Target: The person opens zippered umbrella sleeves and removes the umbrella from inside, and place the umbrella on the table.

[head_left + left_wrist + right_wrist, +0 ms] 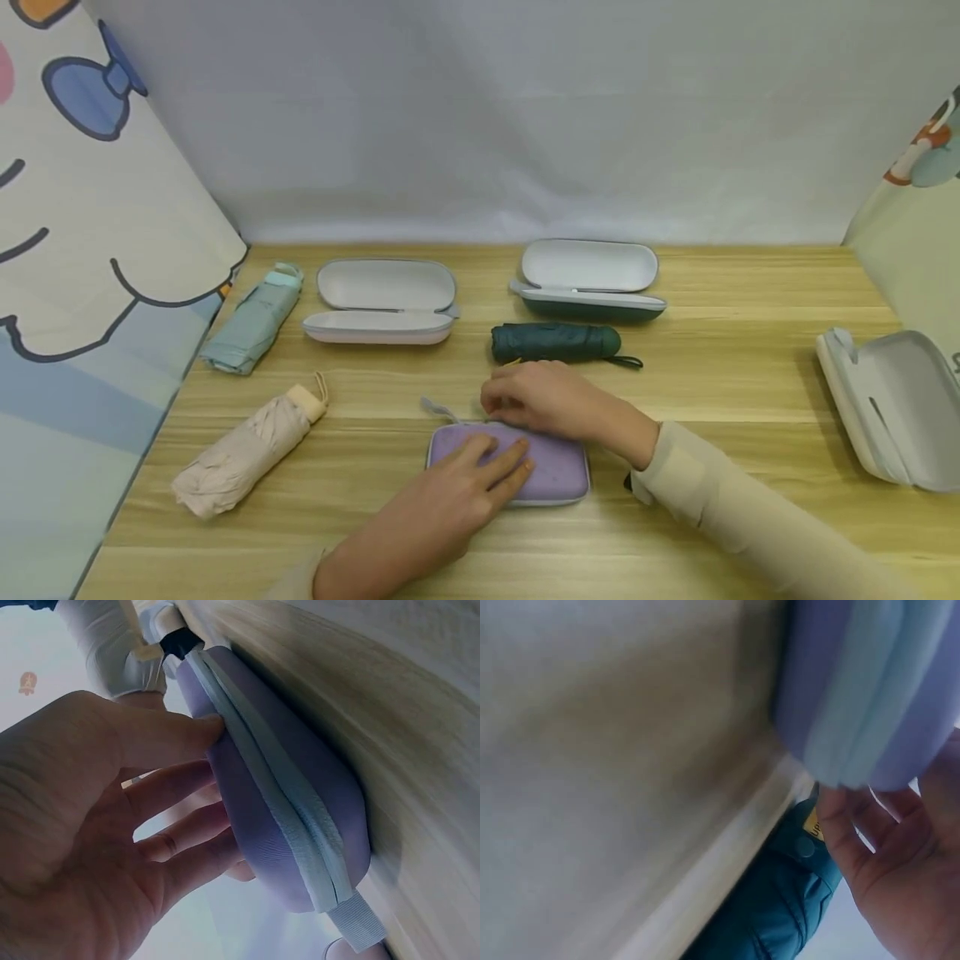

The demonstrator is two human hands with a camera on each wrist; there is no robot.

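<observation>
A purple zippered case (555, 471) with pale grey-blue zipper tape (281, 802) lies closed on the table. My left hand (457, 500) rests on its lid with the fingers spread; in the left wrist view the thumb touches the side just by the zipper. At the back edge, my right hand (547, 400) has its fingers curled and appears to pinch the zipper pull, which the fingers mostly hide. A grey strap (438, 408) sticks out from the case's back left corner. Just behind the right hand lies a folded dark green umbrella (555, 342), also in the right wrist view.
Open hard cases stand at the back: a pale one (378, 327) and a dark green one (592, 306). A white open case (862, 408) is at the right edge. Folded umbrellas, light green (255, 321) and beige (243, 454), lie on the left.
</observation>
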